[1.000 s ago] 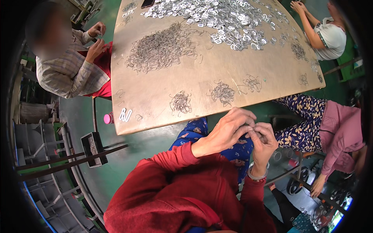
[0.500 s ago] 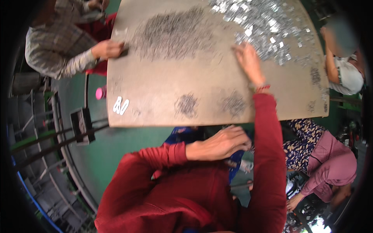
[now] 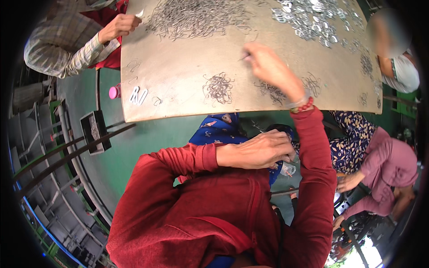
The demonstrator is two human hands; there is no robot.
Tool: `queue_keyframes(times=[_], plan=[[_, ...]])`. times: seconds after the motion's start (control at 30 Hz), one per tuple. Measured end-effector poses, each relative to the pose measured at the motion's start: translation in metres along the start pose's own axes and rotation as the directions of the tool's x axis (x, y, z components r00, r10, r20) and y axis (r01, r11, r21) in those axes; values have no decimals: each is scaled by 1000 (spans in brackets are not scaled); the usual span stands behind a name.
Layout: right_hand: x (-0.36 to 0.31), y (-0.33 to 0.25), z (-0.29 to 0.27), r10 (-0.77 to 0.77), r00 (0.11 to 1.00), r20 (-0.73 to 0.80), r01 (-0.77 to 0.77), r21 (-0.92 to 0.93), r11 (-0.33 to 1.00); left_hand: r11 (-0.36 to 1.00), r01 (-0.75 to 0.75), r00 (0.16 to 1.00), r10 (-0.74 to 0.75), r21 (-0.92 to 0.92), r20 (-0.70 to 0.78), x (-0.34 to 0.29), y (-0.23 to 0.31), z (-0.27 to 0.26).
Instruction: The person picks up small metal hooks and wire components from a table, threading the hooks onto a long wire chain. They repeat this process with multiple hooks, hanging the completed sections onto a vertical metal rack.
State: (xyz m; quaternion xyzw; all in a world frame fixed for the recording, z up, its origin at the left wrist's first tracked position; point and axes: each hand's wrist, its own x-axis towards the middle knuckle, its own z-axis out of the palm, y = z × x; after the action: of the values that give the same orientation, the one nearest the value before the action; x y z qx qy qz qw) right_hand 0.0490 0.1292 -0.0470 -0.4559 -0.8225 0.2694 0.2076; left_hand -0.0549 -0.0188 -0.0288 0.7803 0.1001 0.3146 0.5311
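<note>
Over the near middle of the tan table (image 3: 174,80), my right hand (image 3: 270,67) pinches a thin dark piece like a bent wire; motion blurs the fingertips. Below its wrist lies a small heap of bent wire hooks (image 3: 270,91), partly covered by the forearm. Similar heaps sit on either side: one left heap (image 3: 218,88) and one right heap (image 3: 311,85). My left hand (image 3: 259,149) is held below the table edge in front of my body. Its fingers are curled closed, and whatever they hold is hidden.
A large spread of wire hooks (image 3: 192,18) and many shiny oval metal links (image 3: 308,20) cover the far table. Two white oval pieces (image 3: 138,96) lie near the left corner. Co-workers sit left and right; one co-worker's hand (image 3: 119,27) reaches over the left edge.
My right hand has come away from the shiny links, moving left and nearer to me. My left hand stays curled. The view has shifted, and the left co-worker's hand now holds a small white piece.
</note>
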Motion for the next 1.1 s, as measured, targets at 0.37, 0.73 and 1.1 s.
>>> queue_keyframes(times=[0.37,0.73,1.1], plan=[[-9,-31,19,45,987,153,-88,285,954,998,-42,999,41,55,25,-10,20,20],[-14,-38,13,102,975,200,-177,408,896,995,-95,995,94,44,22,-6,32,25],[-25,42,-37,316,875,-366,-237,243,940,992,-122,990,122,-15,67,3,17,28]])
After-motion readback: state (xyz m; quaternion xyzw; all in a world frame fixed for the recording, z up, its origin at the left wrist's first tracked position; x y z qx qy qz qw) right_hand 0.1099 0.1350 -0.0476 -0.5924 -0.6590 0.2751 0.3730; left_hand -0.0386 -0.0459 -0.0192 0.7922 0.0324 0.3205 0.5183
